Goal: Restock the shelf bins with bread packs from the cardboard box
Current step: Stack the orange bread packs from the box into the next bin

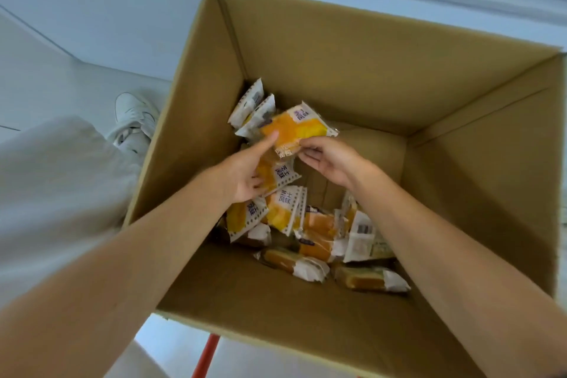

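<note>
Left of the left hand [242, 175], a white shoe [135, 115] and a pale trouser leg [61, 178] stand outside the cardboard box [337, 49]. Both hands are inside the box.

Left hand: fingers curled round a second pack [280, 173], thumb laid against the upper pack [302, 126] above it. The upper pack has an orange and white wrapper with purple characters; "风味" is legible.

Right hand [333, 161]: pinches the upper pack's near edge between thumb and fingertips.

Below both hands, loose packs [285, 209] lie on the box floor; one reads "芝士风味". Beneath the right forearm, a white-backed pack [363, 233] shows a barcode, digits unreadable.
</note>
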Tool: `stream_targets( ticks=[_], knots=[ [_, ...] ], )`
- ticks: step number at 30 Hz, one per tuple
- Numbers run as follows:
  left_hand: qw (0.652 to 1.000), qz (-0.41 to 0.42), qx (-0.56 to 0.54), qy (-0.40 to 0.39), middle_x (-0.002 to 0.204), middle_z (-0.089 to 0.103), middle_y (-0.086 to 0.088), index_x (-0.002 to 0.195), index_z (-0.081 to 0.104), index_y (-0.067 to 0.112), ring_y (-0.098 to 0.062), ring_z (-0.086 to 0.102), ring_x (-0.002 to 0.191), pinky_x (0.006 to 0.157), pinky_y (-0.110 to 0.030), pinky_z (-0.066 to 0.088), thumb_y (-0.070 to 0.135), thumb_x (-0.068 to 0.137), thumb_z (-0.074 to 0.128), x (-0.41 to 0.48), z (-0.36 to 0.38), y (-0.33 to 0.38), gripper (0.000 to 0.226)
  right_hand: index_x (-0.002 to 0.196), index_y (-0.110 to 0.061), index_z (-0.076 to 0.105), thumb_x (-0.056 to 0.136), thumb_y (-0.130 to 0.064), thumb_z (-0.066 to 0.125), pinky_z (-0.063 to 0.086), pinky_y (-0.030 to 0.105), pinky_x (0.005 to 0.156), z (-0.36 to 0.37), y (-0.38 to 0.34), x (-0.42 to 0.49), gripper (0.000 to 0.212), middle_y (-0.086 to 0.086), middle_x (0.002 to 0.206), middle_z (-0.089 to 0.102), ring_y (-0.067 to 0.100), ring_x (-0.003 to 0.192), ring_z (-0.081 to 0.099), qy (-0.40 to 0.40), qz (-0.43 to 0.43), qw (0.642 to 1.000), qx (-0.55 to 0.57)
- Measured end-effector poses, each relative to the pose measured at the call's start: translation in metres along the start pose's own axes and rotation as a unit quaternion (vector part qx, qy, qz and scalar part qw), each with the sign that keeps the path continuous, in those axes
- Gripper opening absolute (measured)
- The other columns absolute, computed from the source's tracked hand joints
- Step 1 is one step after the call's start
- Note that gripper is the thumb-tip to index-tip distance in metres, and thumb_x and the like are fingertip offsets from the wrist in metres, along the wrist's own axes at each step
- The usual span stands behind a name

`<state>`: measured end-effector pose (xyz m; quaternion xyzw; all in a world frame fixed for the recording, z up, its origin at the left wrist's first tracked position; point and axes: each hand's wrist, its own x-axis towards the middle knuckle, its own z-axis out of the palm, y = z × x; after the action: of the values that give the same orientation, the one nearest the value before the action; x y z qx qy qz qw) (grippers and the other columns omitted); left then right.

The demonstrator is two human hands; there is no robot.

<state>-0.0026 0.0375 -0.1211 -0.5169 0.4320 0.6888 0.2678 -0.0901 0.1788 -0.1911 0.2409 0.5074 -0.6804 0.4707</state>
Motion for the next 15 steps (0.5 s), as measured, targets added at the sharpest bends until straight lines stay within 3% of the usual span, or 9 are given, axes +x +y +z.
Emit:
stream_targets(
  ticks=[2, 4, 6, 9, 13, 15],
  knots=[
    [0.995, 0.028, -0.089, -0.042, 0.122, 0.065, -0.010, 0.110, 0.060, 0.015, -0.020, 0.064, 0.104, 0.089, -0.033, 0.055, 0.031, 0.086, 0.072, -0.007, 0.007, 0.001, 0.031, 0.121, -0.007, 0.056, 0.087, -0.007, 0.065, 0.055, 0.029, 0.089, -0.009, -0.005, -0.030, 0.035, 0.010, 0.117, 0.066, 0.020, 0.107, 0.064, -0.062, -0.009, 0.998, -0.005],
    [0.992, 0.099, -0.083, 0.011, 0.115, 0.070, -0.010, 0.104, 0.062, 0.017, -0.016, 0.070, 0.087, 0.070, -0.028, 0.059, 0.017, 0.088, 0.070, -0.012, 0.007, 0.000, 0.018, 0.128, -0.009, 0.053, 0.089, -0.033, 0.063, 0.050, 0.031, 0.095, -0.022, -0.008, -0.045, 0.047, 0.011, 0.126, 0.063, 0.021, 0.115, 0.061, -0.065, -0.021, 0.998, 0.011],
    [0.979, 0.190, -0.020, 0.077, 0.107, 0.073, -0.007, 0.100, 0.064, 0.020, -0.015, 0.071, 0.082, 0.072, -0.032, 0.060, 0.014, 0.087, 0.072, -0.016, -0.001, 0.000, 0.016, 0.138, -0.009, 0.045, 0.095, -0.041, 0.052, 0.044, 0.034, 0.103, -0.033, -0.001, -0.045, 0.054, 0.011, 0.135, 0.056, 0.023, 0.120, 0.055, -0.009, -0.040, 0.999, -0.026],
    [0.957, 0.259, 0.048, 0.119, 0.104, 0.074, -0.003, 0.100, 0.067, 0.024, -0.016, 0.071, 0.090, 0.079, -0.035, 0.058, 0.018, 0.088, 0.071, -0.023, -0.016, 0.003, 0.014, 0.143, -0.010, 0.039, 0.094, -0.038, 0.057, 0.038, 0.036, 0.107, -0.026, 0.027, -0.029, 0.058, 0.008, 0.141, 0.051, 0.025, 0.127, 0.049, 0.059, -0.001, 0.969, -0.241],
    [0.948, 0.286, 0.066, 0.121, 0.108, 0.072, 0.000, 0.113, 0.064, 0.023, -0.015, 0.069, 0.097, 0.079, -0.032, 0.056, 0.020, 0.095, 0.063, -0.024, -0.026, 0.000, 0.019, 0.127, -0.007, 0.056, 0.090, -0.028, 0.067, 0.051, 0.021, 0.074, 0.004, 0.059, 0.000, 0.044, 0.006, 0.127, 0.062, 0.016, 0.097, 0.064, 0.040, 0.022, 0.940, -0.338],
    [0.942, 0.302, 0.073, 0.125, 0.106, 0.071, 0.004, 0.112, 0.062, 0.026, -0.012, 0.068, 0.097, 0.078, -0.029, 0.056, 0.020, 0.096, 0.060, -0.022, -0.026, -0.001, 0.016, 0.117, -0.006, 0.062, 0.089, -0.016, 0.069, 0.051, 0.018, 0.067, 0.003, 0.063, 0.011, 0.031, 0.001, 0.118, 0.064, 0.016, 0.093, 0.066, 0.056, 0.005, 0.937, -0.344]
  ],
)
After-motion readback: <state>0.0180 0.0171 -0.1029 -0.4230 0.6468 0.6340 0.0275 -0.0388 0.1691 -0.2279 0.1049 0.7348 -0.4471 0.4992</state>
